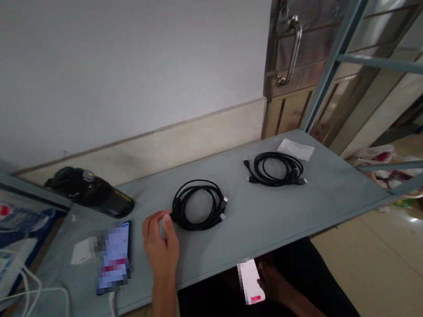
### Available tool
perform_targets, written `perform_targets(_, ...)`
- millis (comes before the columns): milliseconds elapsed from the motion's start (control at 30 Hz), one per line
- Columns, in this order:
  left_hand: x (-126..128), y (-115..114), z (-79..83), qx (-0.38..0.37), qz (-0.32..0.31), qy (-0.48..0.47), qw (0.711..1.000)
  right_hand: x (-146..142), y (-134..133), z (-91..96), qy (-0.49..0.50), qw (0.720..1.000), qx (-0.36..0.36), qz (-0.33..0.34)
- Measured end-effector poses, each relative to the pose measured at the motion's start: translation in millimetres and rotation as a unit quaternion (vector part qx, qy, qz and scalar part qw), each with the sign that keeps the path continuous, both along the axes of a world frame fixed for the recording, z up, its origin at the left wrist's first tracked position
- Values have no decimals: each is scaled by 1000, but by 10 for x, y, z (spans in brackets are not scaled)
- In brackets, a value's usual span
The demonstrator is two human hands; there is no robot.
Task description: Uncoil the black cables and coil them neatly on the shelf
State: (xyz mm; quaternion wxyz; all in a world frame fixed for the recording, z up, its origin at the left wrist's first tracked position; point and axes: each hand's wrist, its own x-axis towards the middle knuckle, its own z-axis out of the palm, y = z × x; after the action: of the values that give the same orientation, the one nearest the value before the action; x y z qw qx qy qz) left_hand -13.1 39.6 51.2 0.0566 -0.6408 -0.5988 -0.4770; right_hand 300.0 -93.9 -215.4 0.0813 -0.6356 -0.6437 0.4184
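Your left hand [160, 243] closes at the near edge of a coiled black cable [198, 205], fingers curled against the loops; this view cannot show whether they clamp it. Your right hand [272, 276], below the shelf edge, wraps a blurred white-and-pink object [251, 282].

"Where does the coil lie?"

"On a grey metal shelf [267, 213], near the middle, well apart from a second black cable coil [274, 169]."

"How should you take it?"

"Pinch several loops together, not a single strand, so the coil keeps its shape."

"Any brands or writing?"

"None you can read. A white paper slip [295, 148] beside the second coil shows no legible print, the smartphone [113, 258] screen is pixelated, and the black handheld terminal [89, 192] bears yellow marks too small to make out."
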Motion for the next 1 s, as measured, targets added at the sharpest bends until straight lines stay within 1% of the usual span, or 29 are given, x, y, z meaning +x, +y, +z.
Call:
perform_targets(100, 4, 3, 9, -6, 1, -12, 1000, -33, 64, -30, -9, 1000, 9, -19)
perform_targets(267, 13, 8, 22, -22, -3, -8, 1000, -101, 208, -67, -7, 998, 31, -53)
perform_targets(433, 0, 5, 25, -20, -11, -8, 1000, -143, 301, -90, -13, 996, 55, -75)
perform_targets(800, -34, 21, -20, -27, -5, -11, 1000, -150, 327, -86, -12, 995, 70, -76)
perform_targets(1000, -36, 9, -13, -28, -9, -20, 999, -129, 307, -74, 10, 995, 85, -54)
